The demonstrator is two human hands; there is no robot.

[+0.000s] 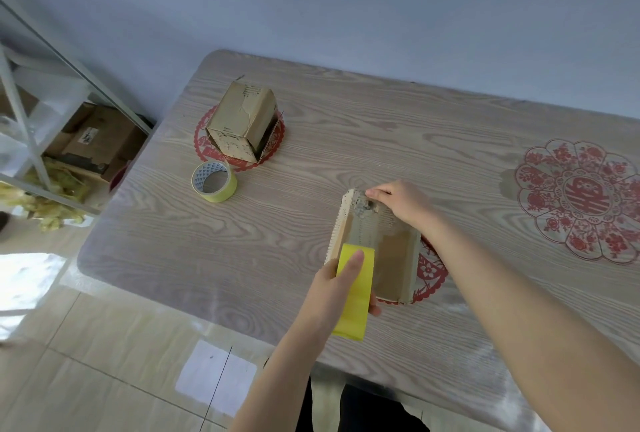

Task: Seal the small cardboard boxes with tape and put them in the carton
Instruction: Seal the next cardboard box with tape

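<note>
L hand [341, 289] pinches yellow tape strip [355, 303] at near end of small box [391, 258] — R hand [401, 204] grips far edge.

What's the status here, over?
Left hand holds yellow tape strip against near box. Right hand gripping its far edge. Second box and tape roll sit clear.

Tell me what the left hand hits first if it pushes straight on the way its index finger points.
The open small box right ahead: the left hand, holding the yellow tape strip, points at its near edge. Depth is unclear.
</note>
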